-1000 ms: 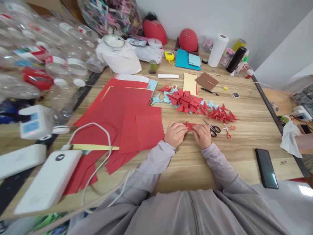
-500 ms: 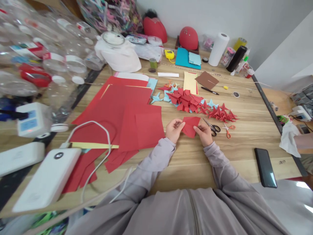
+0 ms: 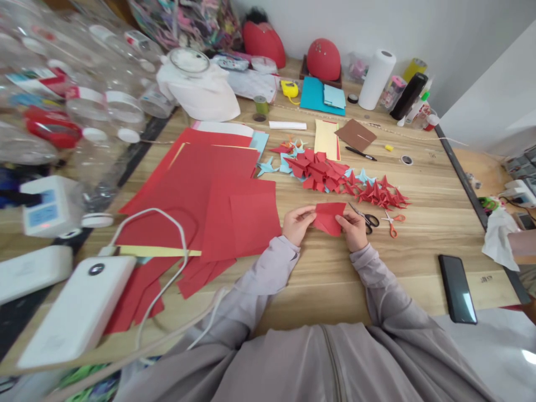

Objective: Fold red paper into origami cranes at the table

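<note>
Between my two hands is a small creased piece of red paper point(image 3: 329, 218), held just above the table. My left hand point(image 3: 296, 224) pinches its left edge between thumb and fingers. On the opposite edge, my right hand point(image 3: 353, 228) grips the paper the same way. Black-handled scissors point(image 3: 369, 219) lie beside my right hand, with orange-handled scissors point(image 3: 392, 222) a little further right. Beyond the paper sits a pile of folded red paper pieces point(image 3: 318, 170), and pointed red paper stars point(image 3: 383, 192) lie to its right. Red paper sheets point(image 3: 247, 223) are stacked left of my left hand.
White power banks point(image 3: 79, 310) with a cable lie at the left, near many plastic bottles point(image 3: 125, 109). A phone point(image 3: 457, 289) rests at the right front. Along the back stand a paper roll point(image 3: 377, 80) and a black bottle point(image 3: 408, 97). Another person's arm point(image 3: 522, 244) shows at the right edge.
The red paper has been tilted and its upper edge now looks straighter. Both hands still hold its sides, with the left fingers slightly more extended. The camera view has shifted a little.
</note>
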The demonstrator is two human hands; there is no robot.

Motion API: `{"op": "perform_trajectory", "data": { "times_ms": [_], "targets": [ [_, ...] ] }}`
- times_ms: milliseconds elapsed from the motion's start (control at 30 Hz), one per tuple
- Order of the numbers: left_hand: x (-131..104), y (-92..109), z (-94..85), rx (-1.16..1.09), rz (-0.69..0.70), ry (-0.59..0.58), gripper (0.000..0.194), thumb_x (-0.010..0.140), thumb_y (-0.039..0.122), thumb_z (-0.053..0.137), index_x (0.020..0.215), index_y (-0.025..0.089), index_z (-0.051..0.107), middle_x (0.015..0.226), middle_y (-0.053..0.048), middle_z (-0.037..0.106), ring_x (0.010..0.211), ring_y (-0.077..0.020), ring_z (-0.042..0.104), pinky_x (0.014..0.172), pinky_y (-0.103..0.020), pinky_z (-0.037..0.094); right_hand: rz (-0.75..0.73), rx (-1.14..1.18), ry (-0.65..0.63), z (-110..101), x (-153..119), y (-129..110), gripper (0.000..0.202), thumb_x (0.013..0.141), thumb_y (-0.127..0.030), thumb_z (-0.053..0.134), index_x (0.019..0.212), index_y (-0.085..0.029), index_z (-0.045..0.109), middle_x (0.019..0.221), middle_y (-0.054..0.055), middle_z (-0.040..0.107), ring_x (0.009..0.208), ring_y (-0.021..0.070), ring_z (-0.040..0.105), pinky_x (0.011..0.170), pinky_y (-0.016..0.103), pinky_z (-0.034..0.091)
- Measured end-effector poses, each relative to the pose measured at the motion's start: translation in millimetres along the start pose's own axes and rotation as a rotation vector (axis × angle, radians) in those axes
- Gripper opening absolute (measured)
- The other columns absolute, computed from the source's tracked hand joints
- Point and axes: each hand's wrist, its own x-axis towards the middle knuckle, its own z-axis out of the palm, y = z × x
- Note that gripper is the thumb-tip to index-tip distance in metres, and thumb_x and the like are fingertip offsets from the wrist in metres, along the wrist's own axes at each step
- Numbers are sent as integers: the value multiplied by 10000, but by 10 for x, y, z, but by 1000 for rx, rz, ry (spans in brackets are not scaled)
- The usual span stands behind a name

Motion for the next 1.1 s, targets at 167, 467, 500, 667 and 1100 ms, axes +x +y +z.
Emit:
{"op": "perform_trajectory", "data": {
  "times_ms": [167, 467, 500, 667, 1100],
  "targets": [
    [14, 33, 3, -75, 11, -39, 143, 552, 248, 726, 678, 179, 727, 810, -28, 668, 648, -125, 595, 531, -231, 484, 30, 25, -5, -48, 27, 54, 164, 578, -271, 731, 724, -203, 702, 601, -29, 642, 533, 115, 541, 526, 247, 426],
    [11, 16, 2, -107, 80, -225, 373, 458, 147, 773, 825, 166, 711, 974, -68, 689, 778, -181, 663, 750, -334, 532, 102, 114, 51, -17, 54, -8, 98, 539, -223, 716, 579, -193, 631, 513, -42, 579, 500, 124, 528, 509, 259, 428],
    [3, 31, 8, -93, 97, -226, 364, 452, 156, 786, 808, 162, 709, 959, -69, 694, 794, -185, 665, 764, -334, 533, 108, 117, 39, -17, 52, -12, 100, 536, -219, 716, 600, -190, 644, 514, -39, 583, 496, 125, 531, 497, 257, 426],
    [-29, 85, 34, 49, 131, -100, 222, 529, 251, 790, 684, 138, 678, 665, -43, 696, 613, -162, 659, 638, -294, 548, 94, 136, -116, -37, 20, -32, 187, 651, -352, 678, 671, -166, 661, 545, 9, 618, 469, 130, 543, 470, 265, 434],
    [-50, 126, 68, 10, 27, 2, 310, 488, 350, 807, 674, 135, 683, 635, -28, 687, 486, -152, 629, 523, -286, 556, -6, -189, -142, 24, -9, -88, 236, 648, -384, 727, 597, -170, 642, 537, -2, 618, 459, 102, 527, 488, 250, 448]
  ]
}}
